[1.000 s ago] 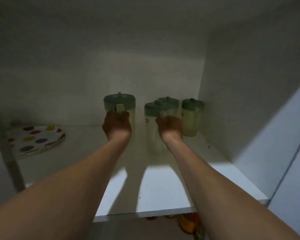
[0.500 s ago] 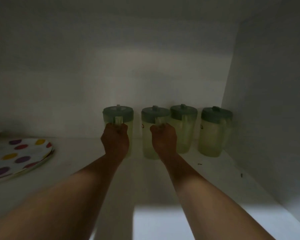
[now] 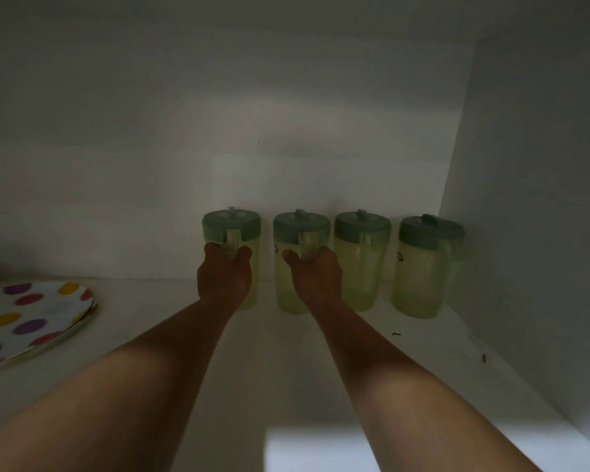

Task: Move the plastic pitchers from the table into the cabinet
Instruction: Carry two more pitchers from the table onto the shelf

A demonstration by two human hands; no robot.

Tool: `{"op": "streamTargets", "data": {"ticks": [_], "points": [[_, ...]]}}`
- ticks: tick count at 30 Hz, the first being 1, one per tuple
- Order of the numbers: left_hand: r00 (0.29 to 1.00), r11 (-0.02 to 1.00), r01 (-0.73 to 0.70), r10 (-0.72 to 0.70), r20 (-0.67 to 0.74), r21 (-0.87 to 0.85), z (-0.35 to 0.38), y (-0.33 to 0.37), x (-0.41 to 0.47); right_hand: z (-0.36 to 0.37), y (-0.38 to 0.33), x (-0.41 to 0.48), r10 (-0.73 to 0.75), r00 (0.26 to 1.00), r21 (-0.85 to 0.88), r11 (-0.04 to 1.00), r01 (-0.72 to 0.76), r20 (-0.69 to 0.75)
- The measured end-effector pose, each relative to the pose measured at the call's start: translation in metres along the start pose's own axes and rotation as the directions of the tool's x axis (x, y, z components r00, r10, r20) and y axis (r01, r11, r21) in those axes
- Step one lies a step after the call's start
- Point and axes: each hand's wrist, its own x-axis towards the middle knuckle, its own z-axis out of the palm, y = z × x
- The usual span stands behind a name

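Observation:
Several pale yellow-green plastic pitchers with grey-green lids stand in a row at the back of the white cabinet shelf (image 3: 286, 369). My left hand (image 3: 224, 277) grips the handle of the leftmost pitcher (image 3: 232, 229). My right hand (image 3: 315, 277) grips the handle of the second pitcher (image 3: 300, 233). Both of these rest on the shelf, close to the back wall. A third pitcher (image 3: 361, 260) stands just right of my right hand. A fourth pitcher (image 3: 423, 267) sits beside the right cabinet wall.
A stack of white plates with coloured dots (image 3: 31, 321) lies at the left of the shelf. The right cabinet wall (image 3: 525, 233) is close to the fourth pitcher. Small dark specks lie on the shelf at the right.
Both held pitchers have gone further back, into line with the two on the right, and now rest on the shelf. My head has leaned deeper into the cabinet.

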Motion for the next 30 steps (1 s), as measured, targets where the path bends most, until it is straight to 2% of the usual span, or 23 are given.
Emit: {"op": "streamTargets", "data": {"ticks": [3, 6, 9, 12, 17, 21, 24, 30], "points": [[0.998, 0.994, 0.028, -0.022, -0.051, 0.102, -0.003, 0.001, -0.005, -0.007, -0.003, -0.009, 0.044, 0.998, -0.049, 0.998, -0.042, 0.035], [0.993, 0.965, 0.013, 0.018, -0.118, 0.26, -0.01, 0.008, -0.013, -0.017, -0.008, -0.018, 0.047, 0.997, -0.142, 0.989, -0.037, 0.062], [0.994, 0.929, -0.024, 0.061, -0.086, 0.37, -0.022, 0.021, -0.026, -0.034, -0.022, -0.034, 0.05, 0.996, -0.229, 0.973, -0.034, 0.067], [0.984, 0.882, -0.147, 0.176, -0.024, 0.448, -0.042, 0.034, -0.05, -0.057, -0.042, -0.061, 0.014, 0.998, -0.314, 0.949, 0.005, 0.06], [0.91, 0.78, -0.405, 0.395, 0.127, 0.477, -0.083, 0.055, -0.09, -0.103, -0.087, -0.109, 0.027, 0.997, -0.461, 0.887, 0.011, 0.076], [0.804, 0.654, -0.587, 0.538, 0.252, 0.477, -0.135, 0.083, -0.121, -0.134, -0.125, -0.156, 0.024, 0.994, -0.514, 0.857, 0.036, 0.11], [0.749, 0.578, -0.644, 0.607, 0.263, 0.501, -0.18, 0.105, -0.14, -0.153, -0.156, -0.19, 0.003, 0.995, -0.536, 0.843, 0.049, 0.096], [0.695, 0.508, -0.697, 0.654, 0.301, 0.506, -0.26, 0.132, -0.192, -0.178, -0.209, -0.256, -0.123, 0.981, -0.573, 0.799, 0.186, 0.147]]}}
